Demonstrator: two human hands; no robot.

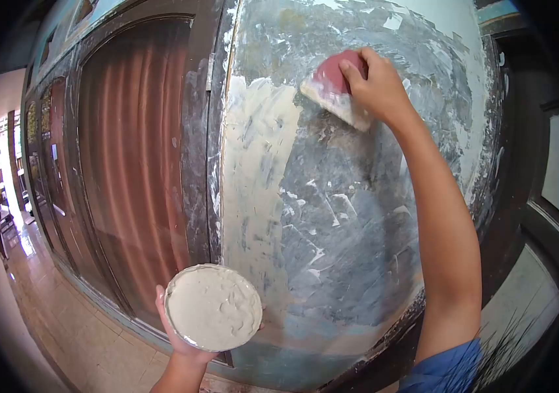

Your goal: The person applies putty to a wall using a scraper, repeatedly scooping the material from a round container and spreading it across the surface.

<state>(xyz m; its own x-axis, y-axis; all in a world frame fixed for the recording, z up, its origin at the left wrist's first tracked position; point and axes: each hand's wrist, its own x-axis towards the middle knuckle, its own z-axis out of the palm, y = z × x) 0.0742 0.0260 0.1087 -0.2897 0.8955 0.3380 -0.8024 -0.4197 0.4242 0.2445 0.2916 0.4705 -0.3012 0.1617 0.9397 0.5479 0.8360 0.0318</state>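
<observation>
My right hand (378,85) is closed on a pink scraper (337,75) at the upper part of the wall. White paste coats the scraper's lower edge, which lies at the grey wall surface (351,236). Lower down, my left hand (184,340) holds up a round container of pale paste (212,308), with fingers around its side and base. A strip of cream paste (253,150) covers the wall's left part, and thin white streaks mark the grey part.
Left of the wall stands a dark-framed window (135,131) with a reddish-brown curtain behind it. A dark door with pale panels (522,308) is at the right. Floor tiles (89,321) run along the lower left.
</observation>
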